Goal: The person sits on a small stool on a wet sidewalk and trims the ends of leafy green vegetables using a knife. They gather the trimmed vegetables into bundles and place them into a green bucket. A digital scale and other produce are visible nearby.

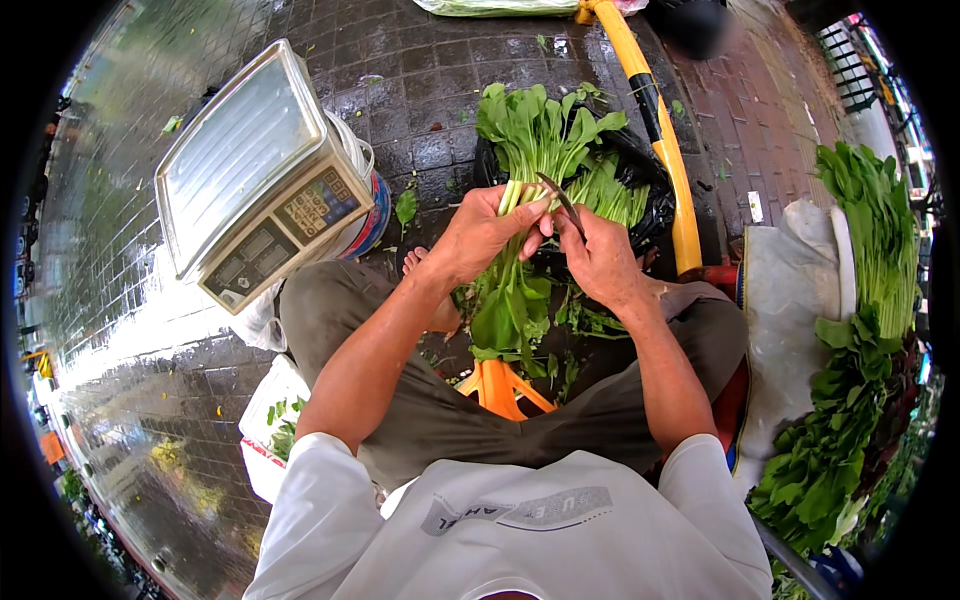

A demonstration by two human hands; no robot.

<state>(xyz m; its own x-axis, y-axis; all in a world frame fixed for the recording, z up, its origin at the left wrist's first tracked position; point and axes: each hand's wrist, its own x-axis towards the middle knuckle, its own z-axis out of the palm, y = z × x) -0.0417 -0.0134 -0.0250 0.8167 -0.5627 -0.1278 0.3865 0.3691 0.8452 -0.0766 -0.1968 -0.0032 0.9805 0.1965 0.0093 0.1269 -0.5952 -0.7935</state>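
My left hand (478,238) is closed round the pale stems of a bunch of leafy greens (535,135), whose broad leaves fan out beyond my fingers. In my right hand (606,262) is a small knife (566,203) with a dark, curved blade. The blade lies close to the stems beside my left thumb; whether it touches them I cannot tell. More leafy greens (615,190) rest in a black plastic bag (655,190) just beyond my right hand. Loose leaves (510,315) hang or lie below my hands, above an orange plastic stool (495,388) between my legs.
A weighing scale (240,190) stands on a bucket (368,215) at the left. A yellow and black pole (660,130) rises at the right of the bag. Heaped greens (850,400) line the far right. A white bag (270,425) with leaves sits by my left leg.
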